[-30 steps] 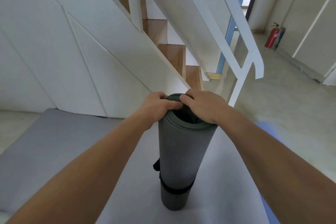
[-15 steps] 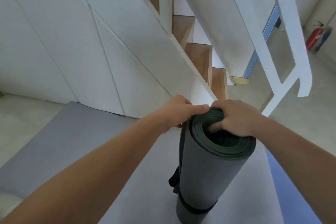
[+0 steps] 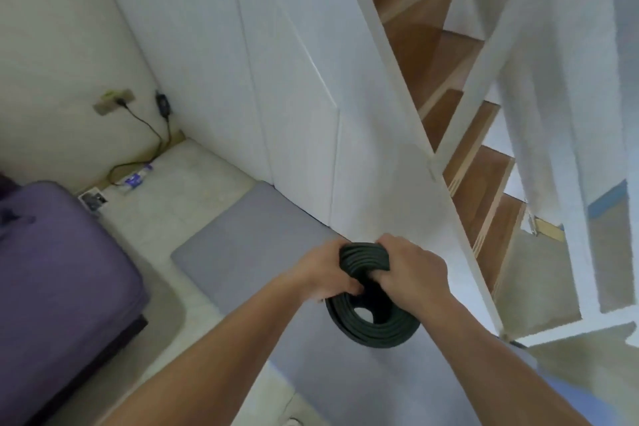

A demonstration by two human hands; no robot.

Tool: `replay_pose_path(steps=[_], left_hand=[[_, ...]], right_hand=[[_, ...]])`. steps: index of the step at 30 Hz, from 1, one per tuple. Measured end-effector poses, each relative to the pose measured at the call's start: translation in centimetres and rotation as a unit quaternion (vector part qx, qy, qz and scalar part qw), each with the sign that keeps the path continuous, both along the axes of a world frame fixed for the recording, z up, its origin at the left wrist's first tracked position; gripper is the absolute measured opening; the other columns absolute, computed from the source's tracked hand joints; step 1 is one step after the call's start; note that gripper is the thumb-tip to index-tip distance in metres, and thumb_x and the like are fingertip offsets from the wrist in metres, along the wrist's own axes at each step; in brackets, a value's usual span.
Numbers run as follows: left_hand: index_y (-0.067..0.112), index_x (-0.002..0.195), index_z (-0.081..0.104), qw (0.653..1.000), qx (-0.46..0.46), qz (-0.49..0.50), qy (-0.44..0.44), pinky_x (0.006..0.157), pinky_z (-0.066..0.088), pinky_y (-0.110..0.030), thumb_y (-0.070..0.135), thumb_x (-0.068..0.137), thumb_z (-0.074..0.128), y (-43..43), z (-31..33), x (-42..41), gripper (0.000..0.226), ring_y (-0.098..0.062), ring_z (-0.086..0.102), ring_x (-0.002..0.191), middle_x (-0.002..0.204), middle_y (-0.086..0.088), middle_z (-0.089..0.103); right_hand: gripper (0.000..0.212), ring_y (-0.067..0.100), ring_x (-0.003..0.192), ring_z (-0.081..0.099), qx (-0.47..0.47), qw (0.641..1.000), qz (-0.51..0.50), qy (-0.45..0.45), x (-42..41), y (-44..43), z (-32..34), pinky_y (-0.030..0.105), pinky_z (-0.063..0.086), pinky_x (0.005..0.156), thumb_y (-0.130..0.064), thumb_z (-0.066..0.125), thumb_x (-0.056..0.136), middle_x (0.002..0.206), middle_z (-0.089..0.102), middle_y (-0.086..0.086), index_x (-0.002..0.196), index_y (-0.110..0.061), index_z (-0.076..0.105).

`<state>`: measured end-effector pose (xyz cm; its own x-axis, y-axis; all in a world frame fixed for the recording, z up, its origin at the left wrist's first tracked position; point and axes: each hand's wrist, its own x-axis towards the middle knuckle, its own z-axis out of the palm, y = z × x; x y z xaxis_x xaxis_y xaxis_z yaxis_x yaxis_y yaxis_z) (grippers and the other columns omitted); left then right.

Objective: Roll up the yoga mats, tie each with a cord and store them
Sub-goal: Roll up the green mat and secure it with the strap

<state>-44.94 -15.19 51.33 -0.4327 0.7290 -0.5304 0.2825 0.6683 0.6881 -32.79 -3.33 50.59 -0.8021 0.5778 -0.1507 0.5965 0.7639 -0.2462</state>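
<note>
1. Since half a second ago the view has swung left and tipped down, so the rolled yoga mat (image 3: 377, 337), seen then from the side with its black strap, now shows only its dark green coiled end from above; both hands have stayed on its top rim.
2. At the far left sits a purple cushioned seat (image 3: 52, 287).
3. Behind it, a wall socket (image 3: 112, 102) has a black cable (image 3: 152, 130) trailing down to the pale floor.
4. A grey mat (image 3: 249, 245) lies flat on the floor along the foot of the white stair panelling (image 3: 294, 114).
5. The left hand (image 3: 321, 273) grips the roll's rim on its left side, fingers curled over the edge.
6. The rolled yoga mat stands upright on the grey mat, just beside the panelling.
7. The right hand (image 3: 411, 277) grips the rim on the right, fingers hooked into the hollow centre.
8. To the right, wooden stairs (image 3: 484, 183) climb behind a white railing (image 3: 460, 121).
</note>
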Motion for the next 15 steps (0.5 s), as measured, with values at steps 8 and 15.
replay_pose_path(steps=[8,15], left_hand=[[0.023,0.121,0.055,0.982,0.042,0.177,0.049,0.078,0.058,-0.037,0.018,0.076,0.072,-12.1,10.9,-12.9,0.048,-0.020,0.064,0.093,0.105,-0.002,0.066],[0.019,0.124,0.052,0.942,0.022,0.282,0.179,0.078,0.043,-0.030,0.022,0.088,0.053,-22.1,11.9,-26.4,0.036,-0.026,0.060,0.110,0.121,-0.004,0.062]], right_hand=[[0.024,0.020,0.084,0.062,0.043,0.993,0.104,0.027,-16.5,-10.1,11.2,0.032,0.049,0.067,-0.041,0.057,0.088,0.094,0.061,-0.008,0.109,-0.030,0.051],[0.025,0.017,0.089,0.064,0.029,0.988,0.142,0.053,-33.7,-20.7,13.5,0.028,0.036,0.062,-0.033,0.058,0.087,0.092,0.063,-0.013,0.111,-0.036,0.051]])
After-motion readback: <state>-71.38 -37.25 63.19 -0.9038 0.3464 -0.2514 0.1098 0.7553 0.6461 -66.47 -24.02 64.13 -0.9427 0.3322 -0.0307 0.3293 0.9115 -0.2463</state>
